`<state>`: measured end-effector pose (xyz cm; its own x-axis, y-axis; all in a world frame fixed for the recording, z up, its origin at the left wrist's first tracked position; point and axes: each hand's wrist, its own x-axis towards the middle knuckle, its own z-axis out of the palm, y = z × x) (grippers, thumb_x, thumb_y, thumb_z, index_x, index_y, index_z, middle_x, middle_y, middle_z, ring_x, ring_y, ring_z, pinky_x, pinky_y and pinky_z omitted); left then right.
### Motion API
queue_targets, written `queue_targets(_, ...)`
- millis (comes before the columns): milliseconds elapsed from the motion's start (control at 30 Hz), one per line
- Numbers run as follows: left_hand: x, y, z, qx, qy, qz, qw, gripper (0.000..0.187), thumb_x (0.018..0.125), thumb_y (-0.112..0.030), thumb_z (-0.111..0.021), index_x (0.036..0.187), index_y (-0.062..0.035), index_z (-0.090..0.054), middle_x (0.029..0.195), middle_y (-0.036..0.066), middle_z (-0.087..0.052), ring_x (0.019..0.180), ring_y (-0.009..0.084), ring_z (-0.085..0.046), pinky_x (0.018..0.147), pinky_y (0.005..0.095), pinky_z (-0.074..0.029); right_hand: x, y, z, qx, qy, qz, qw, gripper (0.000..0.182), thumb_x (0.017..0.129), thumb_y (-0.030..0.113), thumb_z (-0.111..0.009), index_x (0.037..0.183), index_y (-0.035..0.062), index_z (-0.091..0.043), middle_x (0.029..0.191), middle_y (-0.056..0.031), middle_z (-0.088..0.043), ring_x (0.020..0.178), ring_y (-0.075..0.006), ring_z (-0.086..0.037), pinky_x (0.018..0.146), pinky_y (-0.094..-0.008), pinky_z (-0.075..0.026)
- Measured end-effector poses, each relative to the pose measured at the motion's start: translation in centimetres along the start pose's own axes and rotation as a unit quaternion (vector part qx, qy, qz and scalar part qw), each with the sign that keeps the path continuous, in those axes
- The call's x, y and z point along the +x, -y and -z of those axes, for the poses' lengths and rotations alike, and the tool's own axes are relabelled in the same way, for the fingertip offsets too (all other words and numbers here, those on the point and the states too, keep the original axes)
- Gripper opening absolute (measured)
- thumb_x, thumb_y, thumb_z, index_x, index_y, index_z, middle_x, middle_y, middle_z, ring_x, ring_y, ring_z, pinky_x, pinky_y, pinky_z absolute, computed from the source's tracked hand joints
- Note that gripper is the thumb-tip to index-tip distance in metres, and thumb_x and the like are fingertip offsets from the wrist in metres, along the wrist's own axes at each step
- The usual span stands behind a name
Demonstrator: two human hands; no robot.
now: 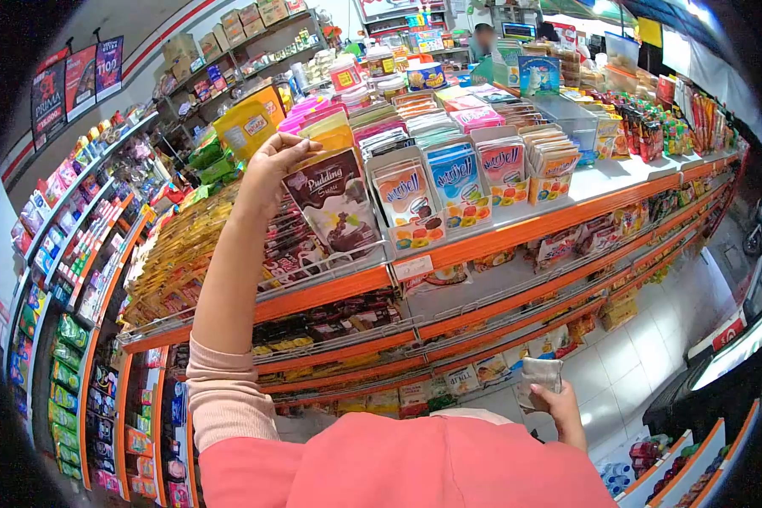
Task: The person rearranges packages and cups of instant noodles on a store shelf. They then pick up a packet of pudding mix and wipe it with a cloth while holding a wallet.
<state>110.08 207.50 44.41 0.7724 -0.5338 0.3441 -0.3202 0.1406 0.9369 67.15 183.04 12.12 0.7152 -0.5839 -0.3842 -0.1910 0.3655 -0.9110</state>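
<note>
On the upper shelf, my left hand reaches to the top left corner of a dark brown pudding packet. Its fingers are bent and close together at that corner; how firmly they grip is hard to see. More brown packets stand in a wire-fronted row behind and left of it, with a yellow packet just behind. My right hand is low at the right, closed round a folded grey cloth.
Display boxes of Nutrijell sachets stand right of the pudding. A shelf with an orange edge runs across, with more goods on tiers below. Side shelves line the left. A person is at the back.
</note>
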Motion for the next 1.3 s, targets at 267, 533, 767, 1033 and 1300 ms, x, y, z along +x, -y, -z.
queue_targets(267,1.8,-1.4,2.2,0.129,-0.040,-0.123,0.983,0.023,0.088,-0.017,-0.062,0.105,-0.0021,-0.057,0.099,0.008,-0.064,0.088,0.0135,-0.062,0.078,0.0276,-0.051,0.6,-0.2,-0.5,-0.014,0.013,0.027,0.999,0.037,0.072,0.014,-0.077,0.102,-0.0011,-0.063,0.093,-0.0090,-0.067,0.081,-0.0171,-0.065,0.074,-0.0324,-0.053)
queue_targets(533,3.7,0.6,4.2,0.386,0.049,-0.091,0.917,0.031,0.077,-0.021,-0.074,0.101,-0.0043,-0.067,0.085,0.002,-0.066,0.074,0.0085,-0.058,0.070,0.0234,-0.047,0.3,0.4,-0.6,-0.020,0.013,0.031,0.999,0.034,0.073,0.012,-0.075,0.103,-0.0001,-0.063,0.093,-0.0078,-0.067,0.080,-0.0164,-0.064,0.074,-0.0318,-0.052)
queue_targets(767,4.0,0.1,3.4,0.467,0.036,-0.156,0.870,0.012,0.074,-0.011,-0.067,0.082,-0.0014,-0.068,0.070,0.003,-0.063,0.064,0.0081,-0.055,0.058,0.0260,-0.044,0.5,0.5,-0.6,0.002,0.024,0.014,1.000,0.032,0.075,0.008,-0.073,0.103,-0.0009,-0.062,0.093,-0.0086,-0.067,0.080,-0.0176,-0.065,0.073,-0.0333,-0.054)
queue_targets(1033,3.3,-7.9,4.7,0.432,-0.263,-0.361,0.783,0.017,0.074,-0.015,-0.061,0.087,-0.0042,-0.067,0.070,0.005,-0.063,0.064,0.0124,-0.058,0.062,0.0263,-0.046,1.6,0.7,-1.0,-0.031,0.029,0.019,0.999,0.033,0.075,0.015,-0.075,0.102,0.0004,-0.064,0.089,-0.0085,-0.067,0.077,-0.0177,-0.064,0.069,-0.0325,-0.053)
queue_targets(1300,-9.2,-11.4,6.7,0.083,-0.366,-0.474,0.797,0.022,0.081,-0.019,-0.071,0.094,-0.0019,-0.064,0.091,0.004,-0.064,0.083,0.0129,-0.062,0.072,0.0258,-0.049,4.1,1.6,-4.8,-0.091,0.095,-0.006,0.991,0.038,0.076,0.020,-0.074,0.106,0.0003,-0.062,0.094,-0.0083,-0.066,0.084,-0.0172,-0.063,0.072,-0.0323,-0.051)
